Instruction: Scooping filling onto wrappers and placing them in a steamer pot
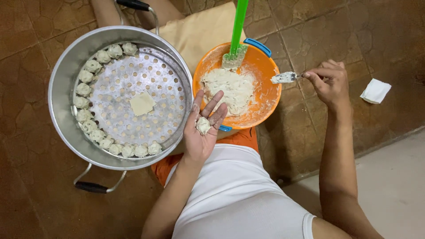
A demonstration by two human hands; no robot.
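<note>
My left hand is palm up beside the steamer, cradling a small filled dumpling on its fingers. My right hand pinches a spoon smeared with white filling, held over the right rim of an orange bowl. The bowl holds pale filling and a green-handled spatula leaning at its far side. Left of it, a round metal steamer pot has a perforated tray with several dumplings lined along its edge and one flat square wrapper in the middle.
A folded white cloth or paper lies on the brown tiled floor at right. A tan sheet sits behind the bowl. The pot has black handles front and back. A paler floor strip is at lower right.
</note>
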